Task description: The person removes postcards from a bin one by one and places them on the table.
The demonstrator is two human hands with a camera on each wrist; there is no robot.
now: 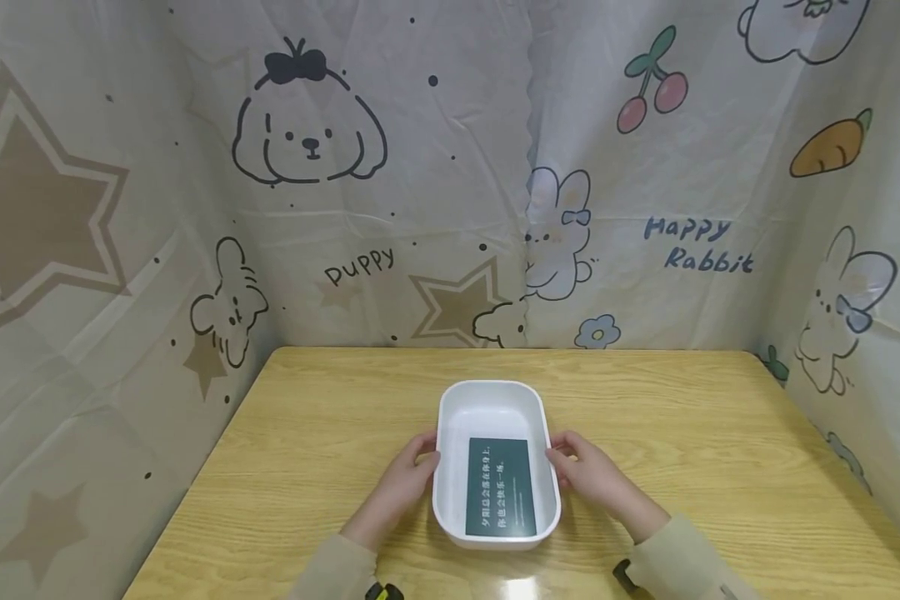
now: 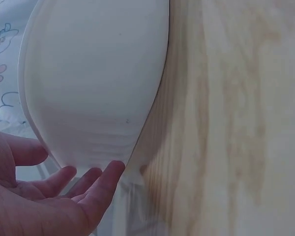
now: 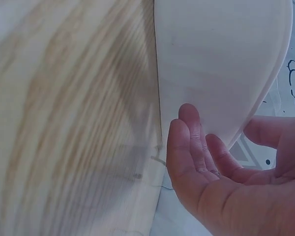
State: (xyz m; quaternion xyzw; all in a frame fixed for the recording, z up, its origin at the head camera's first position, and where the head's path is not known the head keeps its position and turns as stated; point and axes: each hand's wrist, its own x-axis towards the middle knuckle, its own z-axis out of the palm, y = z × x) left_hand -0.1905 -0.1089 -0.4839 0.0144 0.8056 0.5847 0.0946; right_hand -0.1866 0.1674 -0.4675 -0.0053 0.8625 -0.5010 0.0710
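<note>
Standing on wooden table [image 1: 330,392]: white tub [image 1: 491,417], long axis running away from person, midway between hands, neither plainly nearer. Left hand [image 1: 405,475] and right hand [image 1: 591,472] grip opposite long sides, fingers part-curled, thumbs at rim. Green card [image 1: 500,487] inside tub, toward near end, lengthwise.

Green card [image 1: 498,487], its smallest print [image 1: 520,505] illegible — white tub [image 2: 96,73] cropped in both wrist views
</note>
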